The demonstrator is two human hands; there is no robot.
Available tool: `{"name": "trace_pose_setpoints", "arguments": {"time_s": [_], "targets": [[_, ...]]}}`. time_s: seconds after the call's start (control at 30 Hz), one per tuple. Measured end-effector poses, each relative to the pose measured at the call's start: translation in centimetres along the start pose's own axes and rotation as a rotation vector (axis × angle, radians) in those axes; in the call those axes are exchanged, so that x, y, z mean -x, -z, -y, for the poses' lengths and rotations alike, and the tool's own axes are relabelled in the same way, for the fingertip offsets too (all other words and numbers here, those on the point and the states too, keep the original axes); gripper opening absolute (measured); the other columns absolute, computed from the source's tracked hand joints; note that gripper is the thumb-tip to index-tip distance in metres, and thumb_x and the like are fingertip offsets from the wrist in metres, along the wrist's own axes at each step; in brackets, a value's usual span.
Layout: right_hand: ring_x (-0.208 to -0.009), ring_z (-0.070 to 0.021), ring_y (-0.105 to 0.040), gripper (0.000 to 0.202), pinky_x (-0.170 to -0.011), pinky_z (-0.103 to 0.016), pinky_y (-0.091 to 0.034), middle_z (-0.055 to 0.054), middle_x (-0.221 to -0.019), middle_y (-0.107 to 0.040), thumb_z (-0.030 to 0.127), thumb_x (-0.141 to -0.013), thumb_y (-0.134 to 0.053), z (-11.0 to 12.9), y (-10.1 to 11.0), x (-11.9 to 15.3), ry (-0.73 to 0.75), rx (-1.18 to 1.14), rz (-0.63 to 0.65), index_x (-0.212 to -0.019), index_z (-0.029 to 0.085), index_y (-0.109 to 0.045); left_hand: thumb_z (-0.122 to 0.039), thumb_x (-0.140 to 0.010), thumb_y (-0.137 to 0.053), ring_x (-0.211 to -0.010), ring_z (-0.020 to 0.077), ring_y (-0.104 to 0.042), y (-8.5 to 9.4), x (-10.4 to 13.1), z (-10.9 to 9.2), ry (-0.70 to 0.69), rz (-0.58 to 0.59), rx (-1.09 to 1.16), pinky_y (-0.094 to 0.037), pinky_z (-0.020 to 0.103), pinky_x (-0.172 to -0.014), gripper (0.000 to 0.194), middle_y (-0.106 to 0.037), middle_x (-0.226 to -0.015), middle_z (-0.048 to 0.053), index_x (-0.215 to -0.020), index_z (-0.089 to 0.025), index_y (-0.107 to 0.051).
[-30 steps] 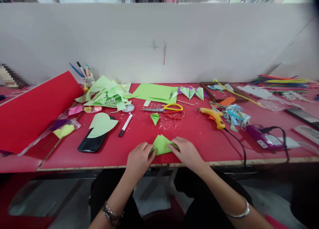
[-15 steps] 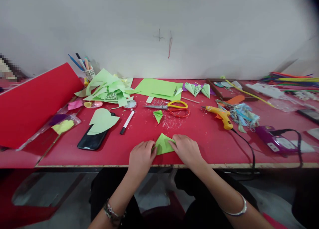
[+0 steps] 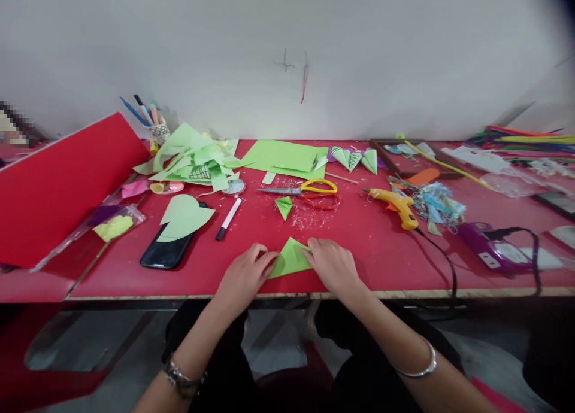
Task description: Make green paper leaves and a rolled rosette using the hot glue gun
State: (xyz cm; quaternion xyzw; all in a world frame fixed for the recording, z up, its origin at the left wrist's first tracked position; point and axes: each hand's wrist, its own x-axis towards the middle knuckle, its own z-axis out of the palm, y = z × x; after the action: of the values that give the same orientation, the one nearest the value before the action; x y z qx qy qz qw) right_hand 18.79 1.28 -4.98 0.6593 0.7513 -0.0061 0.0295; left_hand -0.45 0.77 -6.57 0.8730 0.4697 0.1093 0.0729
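A folded light green paper (image 3: pixel 291 259) lies near the front edge of the red table, its point facing away from me. My left hand (image 3: pixel 246 270) is at its left side, thumb and forefinger closed at the paper's edge. On the right side my right hand (image 3: pixel 333 264) pinches the paper's slanted edge between thumb and fingers. Beyond the paper sits a small folded green piece (image 3: pixel 284 207). Behind that are scissors (image 3: pixel 318 188) with yellow and red handles, among tiny paper scraps.
A black phone (image 3: pixel 168 252) under a green paper heart (image 3: pixel 185 217) and a marker (image 3: pixel 229 219) are left. Green paper strips (image 3: pixel 193 158) lie behind. To the right are a yellow glue gun (image 3: pixel 398 205), its cord and a purple device (image 3: pixel 492 248).
My left hand has shifted left, and more of the green paper's lower left corner shows. My right hand stays on the right edge.
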Motion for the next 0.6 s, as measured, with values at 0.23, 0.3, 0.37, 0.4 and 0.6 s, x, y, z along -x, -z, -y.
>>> {"name": "trace_pose_setpoints", "arguments": {"time_s": [0.23, 0.3, 0.37, 0.4, 0.6], "targets": [[-0.078, -0.0198, -0.06, 0.024, -0.056, -0.024, -0.04, -0.008, -0.082, -0.063, 0.033, -0.087, -0.037, 0.0, 0.0, 0.1, 0.01, 0.004, -0.01, -0.089, 0.017, -0.055, -0.025, -0.088, -0.034, -0.099, 0.019, -0.047, 2.4, -2.2, 2.3, -0.353, 0.206, -0.019, -0.041, 0.033, -0.083, 0.033, -0.049, -0.116, 0.005, -0.119, -0.028, -0.047], [-0.078, -0.0199, -0.06, 0.024, -0.056, -0.024, -0.04, -0.008, -0.081, -0.063, 0.033, -0.087, -0.038, 0.0, -0.1, 0.1, 0.014, 0.002, -0.023, -0.089, 0.016, -0.055, -0.025, -0.089, -0.031, -0.102, 0.0172, -0.047, 2.9, -3.3, 2.4, -0.357, 0.229, 0.077, -0.039, 0.032, -0.087, 0.034, -0.049, -0.118, 0.005, -0.118, -0.026, -0.049], [-0.078, -0.0199, -0.06, 0.024, -0.056, -0.023, -0.04, -0.008, -0.081, -0.063, 0.033, -0.087, -0.038, 0.0, -0.1, 0.1, 0.017, -0.001, -0.038, -0.088, 0.016, -0.055, -0.025, -0.09, -0.027, -0.105, 0.0158, -0.045, 3.1, -4.0, 2.2, -0.35, 0.231, 0.165, -0.037, 0.03, -0.09, 0.036, -0.049, -0.119, 0.006, -0.118, -0.023, -0.05], [-0.078, -0.0198, -0.06, 0.024, -0.056, -0.023, -0.04, -0.008, -0.081, -0.063, 0.033, -0.087, -0.038, 0.0, -0.2, 0.1, 0.019, -0.001, -0.044, -0.088, 0.016, -0.055, -0.025, -0.09, -0.026, -0.106, 0.0155, -0.045, 3.1, -4.3, 2.0, -0.347, 0.226, 0.187, -0.036, 0.03, -0.092, 0.037, -0.049, -0.119, 0.006, -0.117, -0.022, -0.05], [-0.079, -0.0208, -0.061, 0.022, -0.058, -0.025, -0.042, -0.009, -0.083, -0.063, 0.029, -0.088, -0.037, 0.1, -0.3, 0.1, 0.019, 0.001, -0.034, -0.089, 0.016, -0.054, -0.041, -0.086, -0.034, -0.115, 0.0216, -0.038, 2.1, -4.6, 0.5, -0.4, 0.174, 0.086, -0.031, 0.038, -0.096, 0.04, -0.043, -0.13, 0.006, -0.122, -0.025, -0.046]]}}
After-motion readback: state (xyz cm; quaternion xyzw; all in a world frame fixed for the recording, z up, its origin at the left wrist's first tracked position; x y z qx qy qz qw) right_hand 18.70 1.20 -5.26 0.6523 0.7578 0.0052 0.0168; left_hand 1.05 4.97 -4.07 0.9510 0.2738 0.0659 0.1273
